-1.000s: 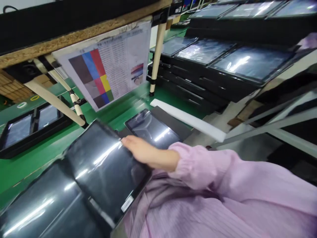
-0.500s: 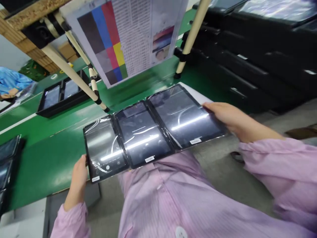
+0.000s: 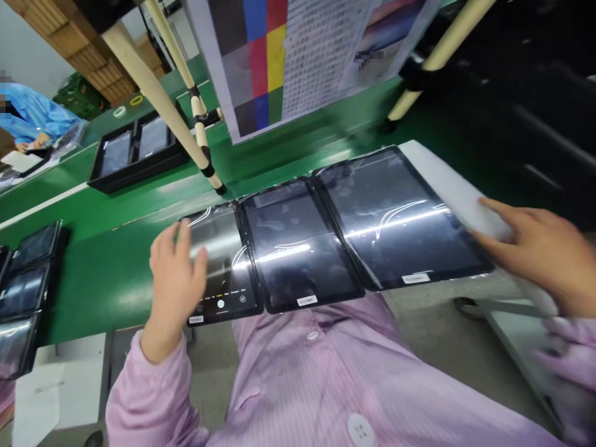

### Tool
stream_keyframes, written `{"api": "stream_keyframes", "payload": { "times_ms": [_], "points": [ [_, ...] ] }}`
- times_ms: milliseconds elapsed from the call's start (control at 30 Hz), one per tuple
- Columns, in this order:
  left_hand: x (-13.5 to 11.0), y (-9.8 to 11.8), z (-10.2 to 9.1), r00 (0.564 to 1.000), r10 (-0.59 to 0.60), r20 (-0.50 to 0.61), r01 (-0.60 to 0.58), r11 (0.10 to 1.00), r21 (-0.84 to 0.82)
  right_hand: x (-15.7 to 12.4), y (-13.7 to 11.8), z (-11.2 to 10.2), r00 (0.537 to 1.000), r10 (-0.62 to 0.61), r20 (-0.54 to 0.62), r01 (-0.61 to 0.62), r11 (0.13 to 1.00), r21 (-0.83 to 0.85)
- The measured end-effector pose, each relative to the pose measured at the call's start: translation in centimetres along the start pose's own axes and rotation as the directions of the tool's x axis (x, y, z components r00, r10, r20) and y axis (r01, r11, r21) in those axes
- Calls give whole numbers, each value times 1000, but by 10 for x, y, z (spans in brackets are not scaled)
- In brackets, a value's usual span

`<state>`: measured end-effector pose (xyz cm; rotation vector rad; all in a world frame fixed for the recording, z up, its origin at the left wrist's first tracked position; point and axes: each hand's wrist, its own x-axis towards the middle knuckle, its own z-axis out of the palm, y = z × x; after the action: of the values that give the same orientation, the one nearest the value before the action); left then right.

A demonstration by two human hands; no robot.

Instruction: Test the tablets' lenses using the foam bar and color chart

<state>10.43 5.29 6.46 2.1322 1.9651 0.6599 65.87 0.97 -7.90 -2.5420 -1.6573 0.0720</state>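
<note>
Three flat tablets lie side by side at the green bench's edge, under shiny film with small white labels: a left tablet (image 3: 228, 267), a middle tablet (image 3: 298, 242) and a right tablet (image 3: 395, 217). On the left tablet's lit screen a camera-like display shows. My left hand (image 3: 177, 267) is over that tablet's left side, fingers apart, with nothing gripped. At the far right, my right hand (image 3: 535, 242) lies over a long white piece (image 3: 447, 180), its thumb near the right tablet's edge and its fingers stretched out. Whether it presses on either is unclear.
A board with a colour chart (image 3: 265, 68) hangs from a beige pipe frame (image 3: 158, 93) above the green bench (image 3: 107, 267). Behind stands a black tray (image 3: 135, 158) with tablets. More tablets (image 3: 28, 279) lie at left. A co-worker in a blue sleeve (image 3: 41, 118) sits far left.
The tablets have come to rest at the bench edge. My left hand has left their side edge and moved over the left tablet. My right hand has loosened from the right tablet.
</note>
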Motion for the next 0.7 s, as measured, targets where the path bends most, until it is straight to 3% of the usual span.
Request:
{"api": "stream_keyframes", "payload": {
  "times_ms": [33,67,133,167,300,467,533,600,700],
  "points": [
    [-5,23,3,978,196,65,-202,974,106,-2,-7,-7,999,44,26,-45,998,35],
    [-10,46,8,921,349,175,-375,915,151,-3,-14,-13,995,90,44,-94,993,73],
    [-20,84,21,822,475,315,-549,808,212,-7,-26,-22,984,173,32,-176,974,144],
    [-23,98,27,797,492,350,-584,776,238,-9,-30,-25,981,195,17,-195,966,172],
    [-19,132,42,781,528,334,-617,736,280,-17,-32,-33,979,193,-59,-171,950,260],
    [-5,184,71,645,649,403,-734,673,89,-23,-32,-49,969,142,-203,-71,944,323],
    [-11,201,83,622,655,429,-746,662,70,-26,-33,-55,957,119,-264,-27,944,328],
    [-23,208,85,608,666,432,-753,657,48,-29,-31,-57,951,87,-298,12,949,316],
    [-36,199,68,582,707,402,-758,650,-45,-34,-24,-56,954,37,-296,54,955,291]
  ]
}}
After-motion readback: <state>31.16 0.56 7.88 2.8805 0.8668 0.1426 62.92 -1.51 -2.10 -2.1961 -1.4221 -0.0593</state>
